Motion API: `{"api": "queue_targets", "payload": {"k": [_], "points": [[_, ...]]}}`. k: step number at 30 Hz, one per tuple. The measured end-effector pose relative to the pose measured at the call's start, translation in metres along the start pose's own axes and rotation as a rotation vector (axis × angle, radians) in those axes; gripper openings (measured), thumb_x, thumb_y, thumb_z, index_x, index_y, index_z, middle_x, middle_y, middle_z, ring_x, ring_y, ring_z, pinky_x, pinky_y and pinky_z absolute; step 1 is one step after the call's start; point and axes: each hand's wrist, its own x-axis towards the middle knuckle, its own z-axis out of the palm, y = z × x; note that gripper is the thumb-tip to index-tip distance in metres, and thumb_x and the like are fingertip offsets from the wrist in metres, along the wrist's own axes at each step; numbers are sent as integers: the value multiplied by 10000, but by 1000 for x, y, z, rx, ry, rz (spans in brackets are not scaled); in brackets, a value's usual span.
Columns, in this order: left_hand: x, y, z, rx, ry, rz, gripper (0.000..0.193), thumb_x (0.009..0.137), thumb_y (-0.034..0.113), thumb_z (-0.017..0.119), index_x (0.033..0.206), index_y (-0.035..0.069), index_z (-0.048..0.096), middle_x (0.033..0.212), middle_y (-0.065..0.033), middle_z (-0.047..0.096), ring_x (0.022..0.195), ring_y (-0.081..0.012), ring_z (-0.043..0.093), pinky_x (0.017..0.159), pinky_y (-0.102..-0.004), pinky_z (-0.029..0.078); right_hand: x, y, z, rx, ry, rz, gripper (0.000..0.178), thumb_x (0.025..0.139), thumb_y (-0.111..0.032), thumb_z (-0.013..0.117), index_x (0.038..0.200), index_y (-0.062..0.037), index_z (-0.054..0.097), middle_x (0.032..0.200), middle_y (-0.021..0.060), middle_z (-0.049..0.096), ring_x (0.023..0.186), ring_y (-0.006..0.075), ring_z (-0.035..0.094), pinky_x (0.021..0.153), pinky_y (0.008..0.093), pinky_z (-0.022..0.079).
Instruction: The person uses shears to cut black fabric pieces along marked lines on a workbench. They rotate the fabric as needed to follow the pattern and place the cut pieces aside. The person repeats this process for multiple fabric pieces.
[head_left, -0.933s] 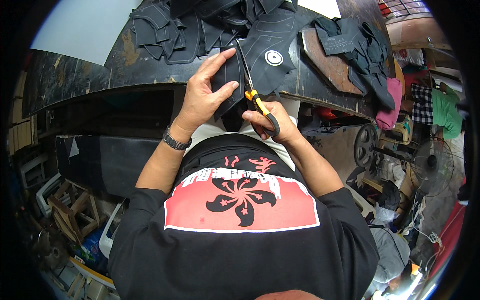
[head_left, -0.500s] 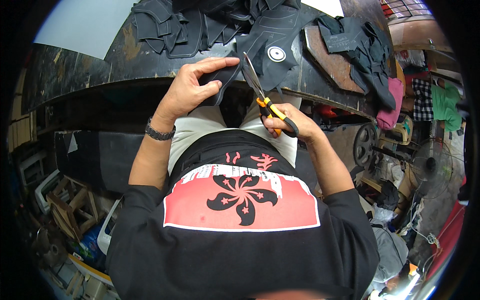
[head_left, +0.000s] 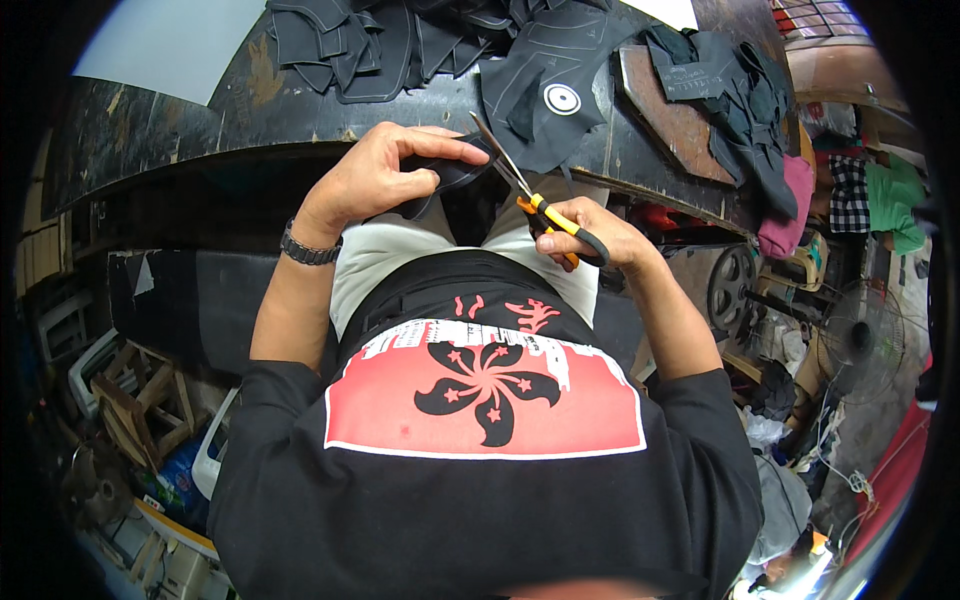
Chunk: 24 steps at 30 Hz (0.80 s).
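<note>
In my left hand [head_left: 385, 170] is a black sheet piece [head_left: 462, 172], gripped between thumb and fingers, with the index finger stretched along its upper edge. The piece sits just off the table's near edge, above my lap. My right hand [head_left: 592, 232] is wrapped round the yellow-and-black handles of a pair of scissors [head_left: 545, 205]. Their blades point up and to the left, beside the piece's right end and close to my left fingertip; whether they touch the piece is hard to see. A flat black sheet [head_left: 545, 85] with pale outlines and a white ring mark lies beyond the blades.
Several cut black pieces [head_left: 375, 45] are heaped on the worn black table [head_left: 250, 125]. At the right, more dark scraps [head_left: 720, 85] lie over a brown board [head_left: 665, 120]. A pink cloth [head_left: 785, 210] hangs by the table's right end. A fan [head_left: 860, 335] stands at the right.
My left fingertips have come down with the black piece, away from the table top. The scissors have lowered slightly, and their tips have swung to the left.
</note>
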Motion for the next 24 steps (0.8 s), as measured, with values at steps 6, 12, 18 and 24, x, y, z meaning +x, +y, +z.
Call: {"api": "queue_targets", "payload": {"k": [6, 12, 18, 24], "points": [[0, 1, -6, 4, -32, -15, 482, 704, 8, 498, 1139, 35, 704, 1141, -139, 699, 1202, -260, 572, 1106, -364, 347, -3, 6, 2, 13, 11, 3, 377, 813, -393, 771, 777, -67, 585, 575, -8, 516, 473, 84, 517, 451, 229, 407], [0, 5, -6, -43, -64, 1, 486, 698, 8, 497, 1141, 14, 698, 1146, -141, 695, 1158, -229, 589, 1099, -352, 352, -4, 12, 2, 95, -77, -76, 368, 826, -376, 754, 769, -61, 572, 608, -3, 526, 508, 87, 528, 477, 232, 424], [0, 8, -9, -44, -100, 13, 490, 698, 12, 495, 1147, 4, 693, 1154, -144, 689, 1133, -223, 599, 1088, -337, 362, -2, 14, 2, 107, -104, -80, 487, 751, -465, 786, 849, -26, 598, 641, 10, 561, 541, 94, 550, 495, 227, 443], [-2, 7, -9, -79, -108, -17, 490, 698, 14, 500, 1148, 3, 693, 1163, -150, 685, 1134, -225, 599, 1080, -331, 370, -4, 13, 0, 101, -133, -57, 362, 822, -367, 760, 797, -59, 572, 647, -11, 519, 557, 81, 513, 521, 232, 434]]}}
